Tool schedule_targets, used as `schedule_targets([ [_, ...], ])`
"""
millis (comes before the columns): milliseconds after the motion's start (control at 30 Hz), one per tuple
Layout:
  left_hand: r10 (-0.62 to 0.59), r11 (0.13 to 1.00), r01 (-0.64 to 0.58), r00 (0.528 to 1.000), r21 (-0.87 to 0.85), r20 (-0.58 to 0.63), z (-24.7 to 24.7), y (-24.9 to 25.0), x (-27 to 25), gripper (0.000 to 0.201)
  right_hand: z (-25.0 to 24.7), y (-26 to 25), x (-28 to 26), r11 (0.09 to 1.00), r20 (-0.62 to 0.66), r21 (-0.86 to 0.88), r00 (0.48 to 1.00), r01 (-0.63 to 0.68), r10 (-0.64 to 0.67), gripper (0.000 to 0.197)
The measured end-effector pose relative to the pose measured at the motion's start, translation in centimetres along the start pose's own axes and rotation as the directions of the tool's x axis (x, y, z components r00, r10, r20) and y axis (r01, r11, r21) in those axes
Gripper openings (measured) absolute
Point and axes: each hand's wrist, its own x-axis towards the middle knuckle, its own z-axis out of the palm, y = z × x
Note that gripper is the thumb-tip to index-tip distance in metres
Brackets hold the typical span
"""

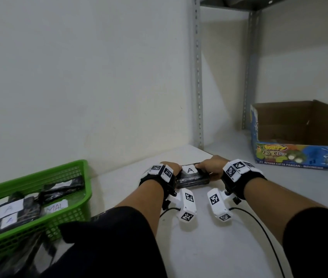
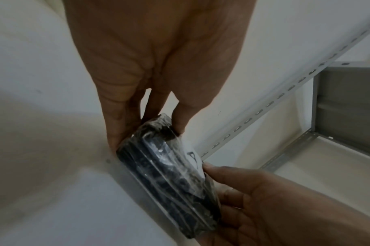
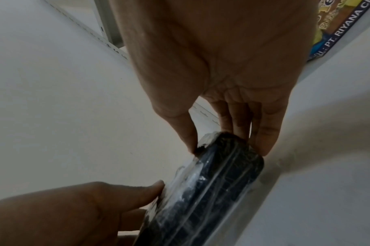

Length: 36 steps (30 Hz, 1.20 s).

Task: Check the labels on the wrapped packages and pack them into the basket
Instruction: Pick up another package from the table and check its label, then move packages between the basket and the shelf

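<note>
A black package wrapped in clear film (image 1: 191, 177) is held just above the white table (image 1: 209, 247), its white label marked "A" (image 1: 190, 170) facing up. My left hand (image 1: 171, 169) pinches its left end between thumb and fingers, and my right hand (image 1: 211, 165) pinches the right end. The left wrist view shows the package (image 2: 169, 173) edge-on with my left hand (image 2: 146, 129) at its far end and the other hand at the near end. The right wrist view shows the package (image 3: 211, 186) gripped by my right hand (image 3: 228, 143). A green basket (image 1: 62, 173) at the left holds several labelled black packages (image 1: 10, 211).
An open cardboard box with a blue printed front (image 1: 297, 137) stands on the grey shelf at the right. A perforated metal shelf post (image 1: 198, 77) rises behind the table against the white wall. Cables (image 1: 259, 227) trail from the wrist cameras across the table.
</note>
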Motion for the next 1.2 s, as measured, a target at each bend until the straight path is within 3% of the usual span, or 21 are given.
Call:
schedule_targets([
  [67, -0.022, 0.999, 0.022, 1.0, 0.025, 0.001, 0.2, 0.2, 0.2, 0.031, -0.1, 0.2, 0.6, 0.999, -0.009, -0.035, 1.0, -0.006, 0.006, 0.032],
  [100, -0.013, 0.992, 0.014, 1.0, 0.127, -0.009, 0.4, 0.2, 0.6, 0.032, -0.2, 0.3, 0.9, 0.999, -0.009, -0.053, 1.0, -0.008, 0.007, 0.032],
  [167, 0.085, 0.94, -0.081, 0.996, 0.331, 0.005, 0.6, 0.4, 0.7, 0.037, -0.3, 0.8, 1.8, 0.997, -0.02, -0.078, 1.0, -0.017, 0.016, 0.034],
  [233, 0.126, 0.897, -0.128, 0.991, 0.423, 0.033, 0.8, 0.3, 0.9, 0.042, -0.4, 1.5, 3.1, 0.995, -0.019, -0.102, 1.0, -0.023, 0.021, 0.039],
  [467, 0.109, 0.87, -0.104, 0.994, 0.482, 0.016, 0.4, 0.8, 0.4, 0.022, -0.4, 2.9, 5.9, 0.995, 0.022, -0.099, 1.0, 0.005, -0.002, 0.057],
  [567, 0.109, 0.899, -0.101, 0.994, 0.425, 0.007, 0.0, 0.9, 0.3, 0.021, -0.6, 1.5, 2.7, 0.997, 0.007, -0.08, 1.0, 0.011, -0.011, 0.039],
  [667, 0.138, 0.938, -0.114, 0.989, 0.328, -0.05, -1.0, 1.1, -0.1, 0.034, -1.2, -0.1, 0.0, 0.985, -0.054, -0.156, 0.996, 0.067, -0.076, 0.023],
  [767, 0.143, 0.939, -0.092, 0.981, 0.333, -0.134, -3.0, 1.4, -1.1, 0.038, -1.8, -1.7, -2.6, 0.94, -0.115, -0.297, 0.972, 0.165, -0.207, 0.04],
  [867, 0.044, 0.994, -0.022, 0.978, 0.108, -0.203, -5.7, 1.7, -3.6, 0.026, -1.7, -3.7, -5.4, 0.906, -0.12, -0.347, 0.946, 0.244, -0.301, 0.061],
  [1000, 0.048, 0.968, 0.009, 0.975, 0.253, -0.216, -9.1, 0.0, -7.2, 0.052, -0.4, -6.5, -8.9, 0.858, -0.091, -0.399, 0.917, 0.323, -0.388, 0.079],
  [1200, 0.048, 0.926, 0.057, 0.963, 0.374, -0.265, -14.5, -4.1, -14.8, 0.062, 3.9, -10.3, -14.4, 0.779, 0.012, -0.418, 0.86, 0.468, -0.511, 0.092],
])
